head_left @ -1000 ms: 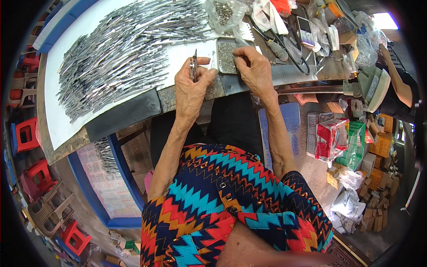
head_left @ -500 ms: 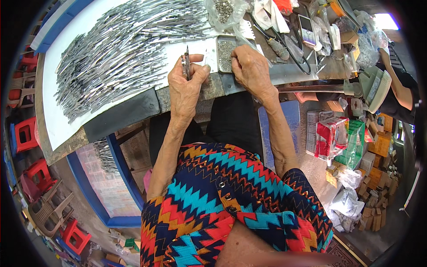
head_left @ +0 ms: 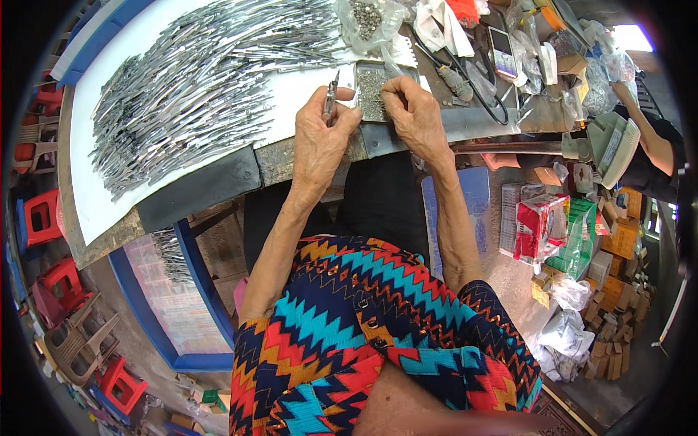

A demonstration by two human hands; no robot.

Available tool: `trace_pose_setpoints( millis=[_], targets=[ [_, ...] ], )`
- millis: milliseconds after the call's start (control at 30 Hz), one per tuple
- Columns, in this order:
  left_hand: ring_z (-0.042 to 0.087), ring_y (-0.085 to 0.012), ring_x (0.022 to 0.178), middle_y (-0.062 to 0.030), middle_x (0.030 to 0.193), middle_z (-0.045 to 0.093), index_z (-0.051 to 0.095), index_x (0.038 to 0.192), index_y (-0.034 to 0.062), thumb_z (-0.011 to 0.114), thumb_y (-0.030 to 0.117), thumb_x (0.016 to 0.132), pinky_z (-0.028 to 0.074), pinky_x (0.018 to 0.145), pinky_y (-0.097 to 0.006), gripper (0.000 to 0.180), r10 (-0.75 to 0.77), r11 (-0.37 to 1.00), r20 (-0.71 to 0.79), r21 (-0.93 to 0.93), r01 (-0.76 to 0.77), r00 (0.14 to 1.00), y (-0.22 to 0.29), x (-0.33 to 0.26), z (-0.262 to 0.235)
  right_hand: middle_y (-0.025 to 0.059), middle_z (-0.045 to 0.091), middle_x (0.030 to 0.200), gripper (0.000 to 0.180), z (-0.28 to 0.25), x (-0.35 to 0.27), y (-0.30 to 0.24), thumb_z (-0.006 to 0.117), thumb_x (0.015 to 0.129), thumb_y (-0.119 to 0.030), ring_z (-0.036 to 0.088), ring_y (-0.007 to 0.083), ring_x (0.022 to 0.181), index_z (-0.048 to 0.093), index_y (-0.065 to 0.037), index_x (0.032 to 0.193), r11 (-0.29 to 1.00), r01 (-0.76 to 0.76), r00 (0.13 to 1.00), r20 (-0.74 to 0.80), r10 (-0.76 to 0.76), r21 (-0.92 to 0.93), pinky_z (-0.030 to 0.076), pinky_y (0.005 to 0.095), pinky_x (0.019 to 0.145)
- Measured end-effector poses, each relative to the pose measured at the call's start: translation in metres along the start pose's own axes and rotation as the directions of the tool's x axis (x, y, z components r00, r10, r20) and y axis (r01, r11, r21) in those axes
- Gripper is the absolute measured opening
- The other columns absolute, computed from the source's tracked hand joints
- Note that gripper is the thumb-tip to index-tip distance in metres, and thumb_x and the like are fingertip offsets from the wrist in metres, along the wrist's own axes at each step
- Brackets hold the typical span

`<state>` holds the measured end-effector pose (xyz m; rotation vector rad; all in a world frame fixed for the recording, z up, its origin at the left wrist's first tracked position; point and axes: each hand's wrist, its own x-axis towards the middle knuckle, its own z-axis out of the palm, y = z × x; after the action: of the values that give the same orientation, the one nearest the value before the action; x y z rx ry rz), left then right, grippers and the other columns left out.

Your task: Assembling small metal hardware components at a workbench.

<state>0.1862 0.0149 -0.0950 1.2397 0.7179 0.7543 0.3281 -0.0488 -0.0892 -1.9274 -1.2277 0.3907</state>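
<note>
My left hand (head_left: 321,138) is closed around a slim, pointed metal piece (head_left: 331,98) that stands up between its fingers; its exact kind I cannot make out. Close by on the right, my right hand (head_left: 420,120) pinches over the edge of a shallow metal tray (head_left: 361,67). Small silvery parts (head_left: 372,89) lie in that tray. Whatever sits in the right fingertips, if anything, is too small to see. To the left, a broad pile of long, thin metal pieces (head_left: 196,94) spreads over white sheeting (head_left: 283,105).
Beyond the tray lies a clear plastic bag (head_left: 378,36) of small round metal parts. A phone (head_left: 503,52), a black cable (head_left: 502,102) and plastic bags clutter the right side. A blue-framed tray (head_left: 196,356) stands below the table at left. Another person's arm (head_left: 643,134) shows far right.
My left hand has moved right, toward the tray, and the metal piece in it now leans slightly right. My right hand has shifted a little and stays pinched by the tray.
</note>
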Motion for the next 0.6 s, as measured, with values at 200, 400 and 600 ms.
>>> trace_pose_setpoints(
  millis=[200, 400, 600],
  targets=[
    [0.049, -0.0076, 0.058, 0.0006, 0.061, 0.052, 0.056, 0.097, -0.0009, 0.061, 0.009, 0.075, 0.039, 0.057, -0.021, 0.024, -0.067, 0.998, 0.008, 0.024, 0.066, 0.998, 0.000, 0.002, 0.003, 0.0170, 0.057, 0.068, 0.011, 0.000, -0.001, 0.004, 0.052, 0.081, -0.010, 0.057, 0.0278, 0.062, 0.055, 0.000, 0.083, 0.999, 0.002, 1.000, 0.003, -0.002, 0.043, 0.043, 0.0363, 0.059],
    [0.043, -0.0040, 0.051, 0.0013, 0.058, 0.048, 0.054, 0.094, -0.0027, 0.056, 0.006, 0.077, 0.036, 0.046, -0.019, 0.019, 0.009, 0.994, 0.020, 0.109, -0.011, 1.000, 0.000, 0.002, 0.007, 0.0092, 0.054, 0.065, 0.013, -0.004, -0.002, 0.002, 0.053, 0.081, -0.011, 0.049, 0.0161, 0.059, 0.055, 0.002, 0.083, 0.983, -0.036, 0.998, 0.061, 0.026, 0.178, 0.040, 0.0297, 0.055],
    [0.045, -0.0049, 0.052, 0.0004, 0.058, 0.050, 0.056, 0.092, -0.0034, 0.059, 0.007, 0.076, 0.037, 0.047, -0.020, 0.019, 0.028, 0.987, 0.019, 0.157, -0.030, 0.999, 0.001, 0.001, 0.007, 0.0014, 0.051, 0.066, 0.015, -0.008, -0.003, -0.010, 0.054, 0.081, -0.012, 0.043, 0.0072, 0.062, 0.057, 0.003, 0.083, 0.942, -0.081, 0.990, 0.132, 0.039, 0.327, 0.037, 0.0228, 0.054]
  ],
)
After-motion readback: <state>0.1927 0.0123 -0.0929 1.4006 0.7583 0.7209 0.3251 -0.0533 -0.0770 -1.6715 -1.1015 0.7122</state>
